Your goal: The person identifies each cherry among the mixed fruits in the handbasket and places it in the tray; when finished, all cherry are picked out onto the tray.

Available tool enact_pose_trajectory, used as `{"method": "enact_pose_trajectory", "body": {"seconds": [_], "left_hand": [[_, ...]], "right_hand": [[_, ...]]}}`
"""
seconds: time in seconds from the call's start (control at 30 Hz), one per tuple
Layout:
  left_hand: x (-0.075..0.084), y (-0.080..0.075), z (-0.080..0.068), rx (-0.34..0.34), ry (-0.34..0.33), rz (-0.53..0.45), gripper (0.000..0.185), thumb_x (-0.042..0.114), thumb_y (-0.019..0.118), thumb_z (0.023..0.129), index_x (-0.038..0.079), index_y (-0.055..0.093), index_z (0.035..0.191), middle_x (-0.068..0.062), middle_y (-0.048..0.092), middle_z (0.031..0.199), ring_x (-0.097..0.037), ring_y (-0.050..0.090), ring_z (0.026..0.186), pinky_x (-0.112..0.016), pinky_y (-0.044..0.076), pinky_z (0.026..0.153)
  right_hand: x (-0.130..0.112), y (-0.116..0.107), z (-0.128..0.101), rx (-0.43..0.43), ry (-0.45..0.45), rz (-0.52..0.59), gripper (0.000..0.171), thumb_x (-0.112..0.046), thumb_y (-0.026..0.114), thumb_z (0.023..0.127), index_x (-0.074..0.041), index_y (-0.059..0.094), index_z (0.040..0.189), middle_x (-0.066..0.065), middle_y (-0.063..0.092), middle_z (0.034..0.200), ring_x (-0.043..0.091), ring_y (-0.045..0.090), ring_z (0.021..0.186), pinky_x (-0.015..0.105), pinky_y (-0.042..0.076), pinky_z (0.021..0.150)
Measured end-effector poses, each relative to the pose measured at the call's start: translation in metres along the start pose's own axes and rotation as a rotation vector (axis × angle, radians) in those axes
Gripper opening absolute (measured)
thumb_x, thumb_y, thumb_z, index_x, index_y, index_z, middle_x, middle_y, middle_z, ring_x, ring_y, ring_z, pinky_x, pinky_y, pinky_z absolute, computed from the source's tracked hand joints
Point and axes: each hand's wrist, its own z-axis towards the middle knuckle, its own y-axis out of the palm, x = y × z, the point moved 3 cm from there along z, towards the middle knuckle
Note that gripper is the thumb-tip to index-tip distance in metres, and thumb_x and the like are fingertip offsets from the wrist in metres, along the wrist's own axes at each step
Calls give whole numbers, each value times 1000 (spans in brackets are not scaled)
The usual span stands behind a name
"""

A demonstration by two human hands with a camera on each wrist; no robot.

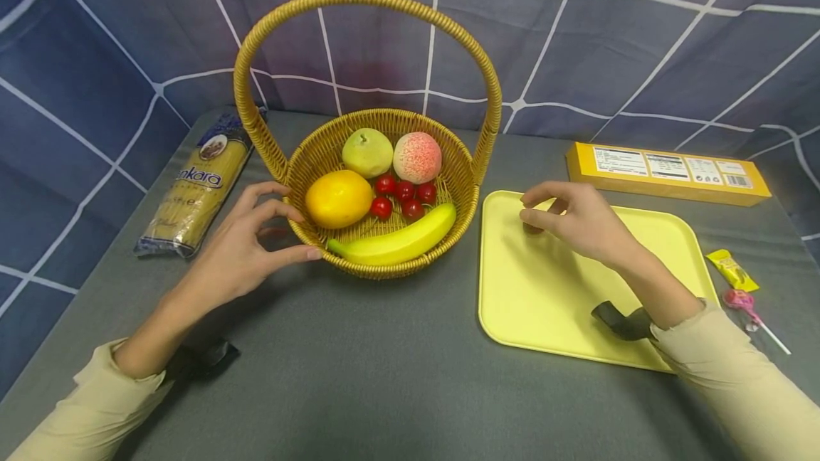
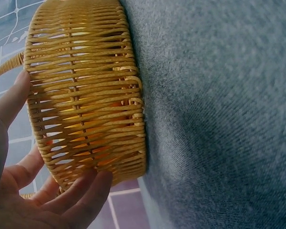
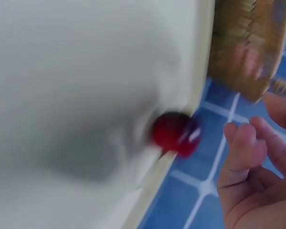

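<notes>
My left hand (image 1: 240,251) holds the near left side of a wicker basket (image 1: 378,272), its thumb at the rim. In the left wrist view, its fingers (image 2: 88,191) lie along the woven wall. Inside the basket sit a yellow mango-like fruit (image 1: 338,199), a green pear-like fruit (image 1: 367,152), a peach (image 1: 417,157), a banana (image 1: 397,239) and several red cherries (image 1: 404,191). Over a pale yellow tray (image 1: 512,304), my right hand (image 1: 576,223) has its fingers bent loosely. Below and apart from those fingers is one dark red cherry (image 3: 174,132), blurred and mostly hidden in the head view.
A pasta packet (image 1: 195,187) lies left of the basket. Behind the tray is a yellow box (image 1: 669,173). Past the tray's right edge lie a small yellow wrapped sweet (image 1: 732,270) and a pink lollipop (image 1: 739,300). A blue checked cloth (image 1: 576,41) hangs behind the table.
</notes>
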Motion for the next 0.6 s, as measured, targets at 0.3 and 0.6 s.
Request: {"method": "enact_pose_trajectory", "body": {"seconds": [0.3,0.6], "left_hand": [[-3,0,1,14,9,-4,43,24,87,77,2,65,106,-13,38,140,-35,41,125,-55,52,92],[-2,0,3,19,15,-26,42,22,88,76,1,66,104,-13,38,139,-35,40,124,-57,51,92]], "right_hand": [[-55,26,-4,7,-137,108,12,-14,73,90,-9,73,101,-1,70,92,19,64,76,28,50,56],[-89,46,23,15,-247,81,15,-11,74,87,-8,73,101,0,69,95,14,60,86,31,50,63]]}}
